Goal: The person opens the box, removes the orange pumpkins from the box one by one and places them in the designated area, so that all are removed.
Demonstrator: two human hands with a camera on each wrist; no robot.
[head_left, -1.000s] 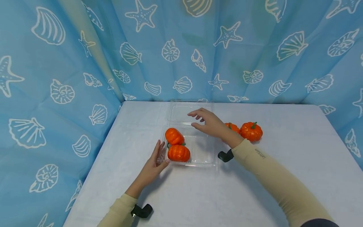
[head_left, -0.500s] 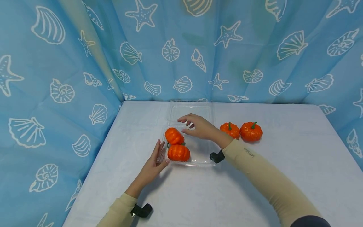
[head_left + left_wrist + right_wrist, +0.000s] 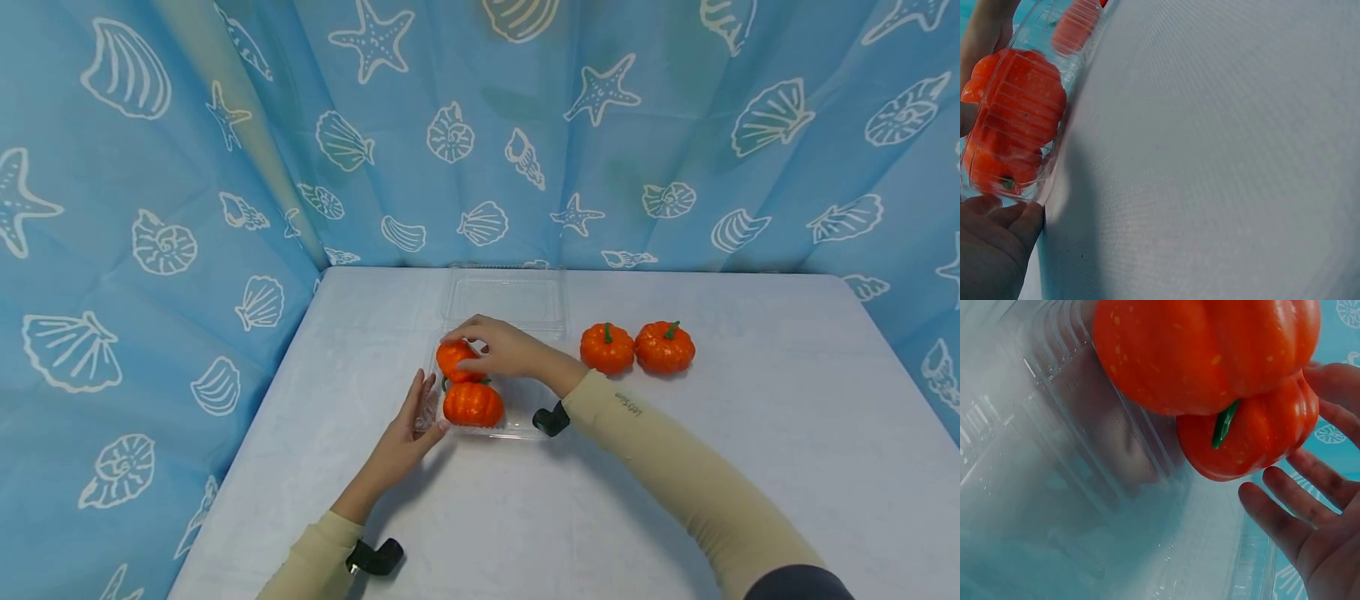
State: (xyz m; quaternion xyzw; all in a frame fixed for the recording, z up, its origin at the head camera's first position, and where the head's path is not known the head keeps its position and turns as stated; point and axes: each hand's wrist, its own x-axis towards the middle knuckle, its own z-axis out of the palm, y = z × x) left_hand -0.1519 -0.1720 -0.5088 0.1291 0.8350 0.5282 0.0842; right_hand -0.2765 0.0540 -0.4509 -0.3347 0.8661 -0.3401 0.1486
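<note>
A clear plastic clamshell container stands with its lid laid back. At its left side are two orange toy pumpkins, a front one and a back one. My left hand holds the container's front left corner, thumb at the front and fingers along the left wall. Over the back pumpkin arches my right hand, thumb on the near side and fingers beyond. In the right wrist view this hand's fingers are spread beside it, with some gap showing.
Right of the container, two more orange pumpkins, one beside the other, sit on the white tablecloth. A blue shell-patterned curtain closes off the back and left.
My right hand has moved left and toward me, from above the container's middle to the back pumpkin. The left hand, container and pumpkins have stayed in place.
</note>
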